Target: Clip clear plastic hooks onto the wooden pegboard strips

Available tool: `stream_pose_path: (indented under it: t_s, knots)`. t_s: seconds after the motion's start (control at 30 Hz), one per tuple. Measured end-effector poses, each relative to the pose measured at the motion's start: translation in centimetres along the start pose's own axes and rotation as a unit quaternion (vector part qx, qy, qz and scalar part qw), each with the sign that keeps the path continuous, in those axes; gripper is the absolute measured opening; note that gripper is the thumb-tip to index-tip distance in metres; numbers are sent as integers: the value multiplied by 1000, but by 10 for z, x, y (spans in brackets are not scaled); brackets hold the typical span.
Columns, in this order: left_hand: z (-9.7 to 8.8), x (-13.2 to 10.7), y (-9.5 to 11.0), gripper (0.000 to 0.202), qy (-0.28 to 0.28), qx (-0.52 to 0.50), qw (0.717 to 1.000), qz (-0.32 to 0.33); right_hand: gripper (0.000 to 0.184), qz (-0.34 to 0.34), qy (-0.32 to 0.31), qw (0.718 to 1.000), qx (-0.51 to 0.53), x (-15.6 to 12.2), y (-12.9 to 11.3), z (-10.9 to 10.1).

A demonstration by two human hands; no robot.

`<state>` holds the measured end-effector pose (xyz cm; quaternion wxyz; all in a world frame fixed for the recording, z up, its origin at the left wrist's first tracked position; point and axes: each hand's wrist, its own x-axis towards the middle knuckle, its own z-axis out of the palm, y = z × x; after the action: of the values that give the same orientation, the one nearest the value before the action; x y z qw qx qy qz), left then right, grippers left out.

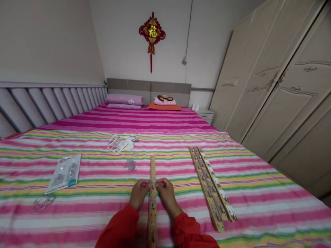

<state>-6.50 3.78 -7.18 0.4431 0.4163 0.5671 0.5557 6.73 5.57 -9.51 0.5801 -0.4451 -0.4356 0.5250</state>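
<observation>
A narrow wooden strip [153, 218] with rows of small holes lies lengthwise before me, with metal hooks along its near part. Over its middle, a metal hook on a clear backing [153, 185] is pinched from both sides. My left hand [140, 191] has its fingertips closed at the hook's left edge. From the right, my right hand [166, 192] pinches the other edge, thumb and finger together. Whether the backing is fully pressed to the wood cannot be made out.
On the right lie wooden strips [207, 179] bearing metal hooks and white round ones. A blister pack of hooks [64, 173] rests on the left, near a thin wire piece [44, 202]. Clear scraps [130, 165] and torn packaging [119, 143] lie farther up the striped sheet [98, 213].
</observation>
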Motion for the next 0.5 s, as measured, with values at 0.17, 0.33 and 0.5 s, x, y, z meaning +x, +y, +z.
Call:
stream_pose_path:
  t_s: [0.17,0.33,0.5]
  knots:
    - [0,-4,4,29,-17,-12,1000,-5,21,-15,-25,1000,-9,-2,2,-3]
    - [-2,-4,5,39,-28,-16,999,-6,31,-6,-25,999,-28,-1,4,-3]
    - [-2,-4,6,43,-30,4,1000,-7,32,-3,-26,999,-33,-2,1,-2]
